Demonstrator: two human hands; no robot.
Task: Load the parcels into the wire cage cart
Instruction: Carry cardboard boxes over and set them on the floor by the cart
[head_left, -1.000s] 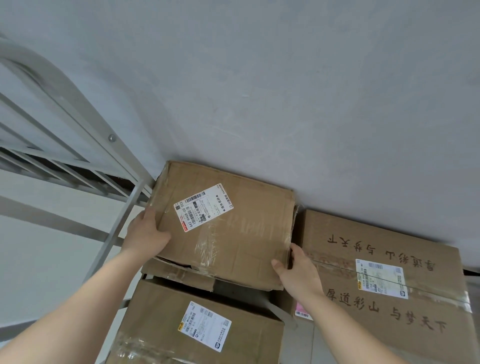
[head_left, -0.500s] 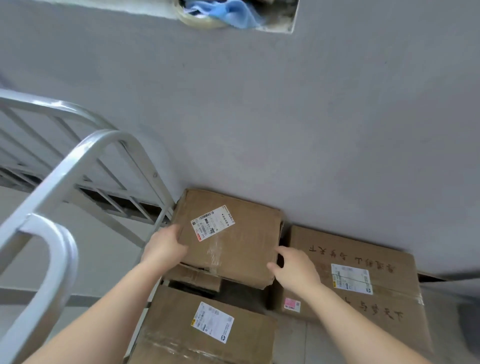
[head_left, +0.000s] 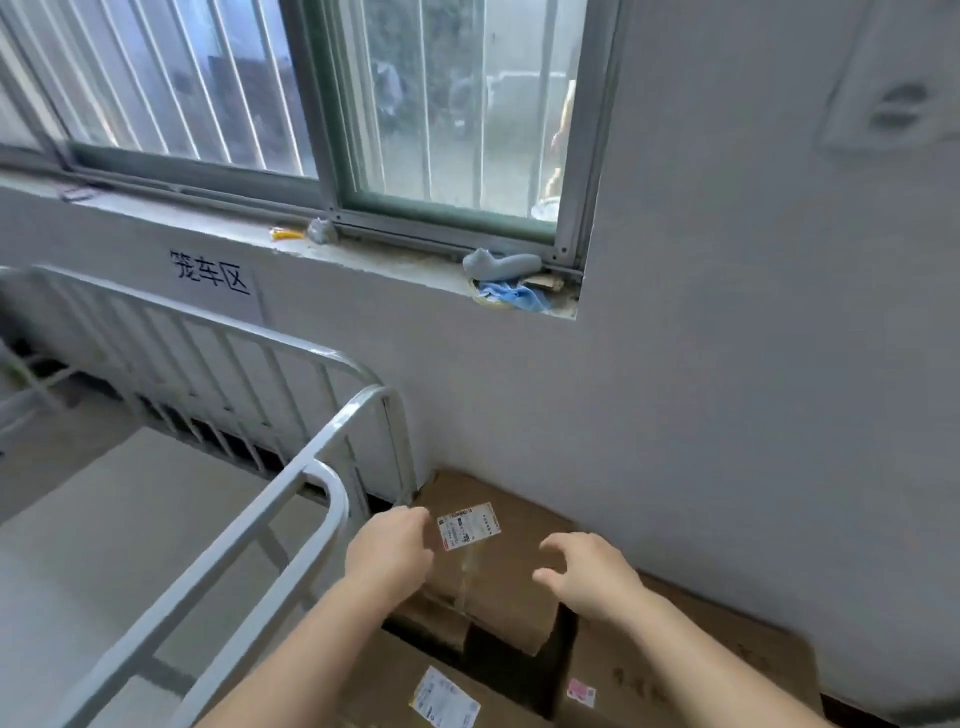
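Just right of the wire cage cart (head_left: 322, 447), outside it, sat three parcels. Over the top parcel (head_left: 511, 605), the right hand (head_left: 589, 577) spread empty; the left hand (head_left: 388, 551) curled at its edge, grip unclear.

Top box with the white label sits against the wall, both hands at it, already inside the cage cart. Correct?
Not quite. The head view shows the top box outside the cage cart, right of its corner rail, stacked on other boxes. It does sit against the wall, left hand and right hand at it.
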